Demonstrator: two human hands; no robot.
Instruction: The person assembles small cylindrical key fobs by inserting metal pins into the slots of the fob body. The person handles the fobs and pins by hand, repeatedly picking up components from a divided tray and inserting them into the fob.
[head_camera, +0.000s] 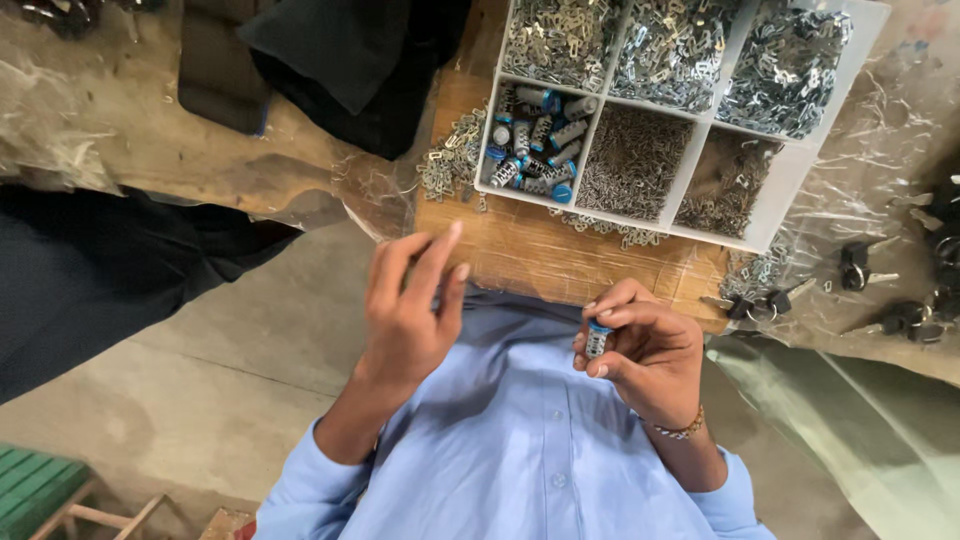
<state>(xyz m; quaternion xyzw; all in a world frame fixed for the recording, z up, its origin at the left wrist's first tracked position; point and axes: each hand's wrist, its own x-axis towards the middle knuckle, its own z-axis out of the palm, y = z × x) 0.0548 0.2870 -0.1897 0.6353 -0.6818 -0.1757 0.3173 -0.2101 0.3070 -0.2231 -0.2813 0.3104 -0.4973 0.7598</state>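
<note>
- A small metal lock cylinder (597, 340) with a blue end cap sits pinched in the person's right hand (645, 355), close to the chest of the light blue shirt (520, 440).
- Its long axis runs roughly upright in the picture, blue cap toward the tabletop, bare metal end toward the body.
- The right hand is closed around it, thumb and forefinger wrapping the barrel, so only a short stretch of the cylinder shows.
- The left hand (410, 310) is raised beside it, apart and not touching; the cylinder lies to that hand's right, at about the same height.
- The left hand's fingers are loosely curled with the forefinger stretched up; whether something small is pinched in them I cannot tell.
- The right hand is plainly the nearer one, since it has the piece.
- Just beyond both hands, a white compartment tray (790, 175) rests on a wooden tabletop (560, 255).
- Its near-left compartment holds more blue-capped cylinders (535, 145); the others hold heaps of small metal parts (670, 45).
- Loose keys (860, 270) lie on plastic sheeting off to the right.
</note>
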